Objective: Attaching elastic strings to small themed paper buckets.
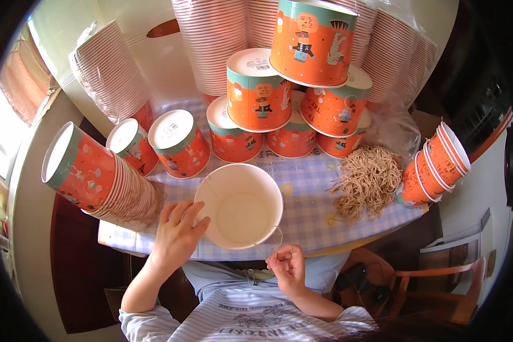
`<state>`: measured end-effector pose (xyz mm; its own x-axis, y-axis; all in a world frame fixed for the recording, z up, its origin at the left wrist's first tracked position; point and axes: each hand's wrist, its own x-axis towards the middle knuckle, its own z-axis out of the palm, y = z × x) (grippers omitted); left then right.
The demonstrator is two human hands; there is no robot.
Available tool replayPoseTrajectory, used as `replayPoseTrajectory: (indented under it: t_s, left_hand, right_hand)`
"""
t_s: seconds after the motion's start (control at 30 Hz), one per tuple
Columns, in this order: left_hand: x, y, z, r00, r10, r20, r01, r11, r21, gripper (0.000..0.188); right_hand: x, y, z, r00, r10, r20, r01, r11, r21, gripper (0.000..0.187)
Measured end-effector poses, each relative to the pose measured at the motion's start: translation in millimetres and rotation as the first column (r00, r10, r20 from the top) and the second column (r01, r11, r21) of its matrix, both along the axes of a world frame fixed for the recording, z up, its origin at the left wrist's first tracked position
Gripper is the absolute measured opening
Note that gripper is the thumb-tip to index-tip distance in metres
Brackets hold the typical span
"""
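Observation:
A white-lined paper bucket (239, 208) sits at the near edge of the table, its open mouth tilted up at me. My left hand (179, 231) is at the bucket's left rim, with fingers apart and the fingertips at or just over the edge. I cannot tell whether they touch it. At the near right rim, my right hand (288, 267) pinches a thin cord (280, 232), which loops up to the bucket's side. A short strand also shows at the far left of the rim. Farther right lies a tangled heap of tan cords (367, 181).
Upside-down orange and green buckets (259, 94) form a pyramid at the back. A leaning bucket stack (105, 176) stands left, and nested buckets (436, 165) lean at right. Tall wrapped stacks (211, 45) rise behind. The checked tablecloth (319, 228) covers the table; a wooden chair (439, 279) stands right.

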<state>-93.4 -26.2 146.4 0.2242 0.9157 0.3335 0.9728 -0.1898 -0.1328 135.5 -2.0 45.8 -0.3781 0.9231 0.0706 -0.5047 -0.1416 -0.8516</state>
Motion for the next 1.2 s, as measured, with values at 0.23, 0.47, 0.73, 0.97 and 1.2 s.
replayPoseTrajectory:
  t_s: [0.23,0.47,0.73,0.97,1.2]
  left_hand:
    - [44,-28,-30,0.789,-0.110,0.605,0.023,0.988,0.150,0.024]
    - [86,-23,-105,-0.207,0.361,0.909,0.198,0.926,-0.323,0.017]
    - [101,1,-107,-0.749,0.472,0.464,0.499,0.864,-0.074,0.011]
    - [104,3,-108,-0.754,0.507,0.417,0.537,0.842,-0.052,0.009]
    - [107,9,-99,-0.784,0.581,0.221,0.595,0.803,0.000,0.013]
  right_hand:
    - [0,-5,-3,0.996,0.069,-0.050,-0.066,0.996,0.059,0.025]
    - [0,-11,-15,0.987,0.129,-0.091,-0.147,0.961,-0.234,0.024]
    - [5,-7,-18,0.985,0.091,-0.147,-0.136,0.932,-0.337,0.025]
    - [7,-4,-14,0.990,0.124,-0.064,-0.136,0.957,-0.255,0.028]
    - [12,-7,-5,0.975,0.205,-0.084,-0.216,0.963,-0.163,0.027]
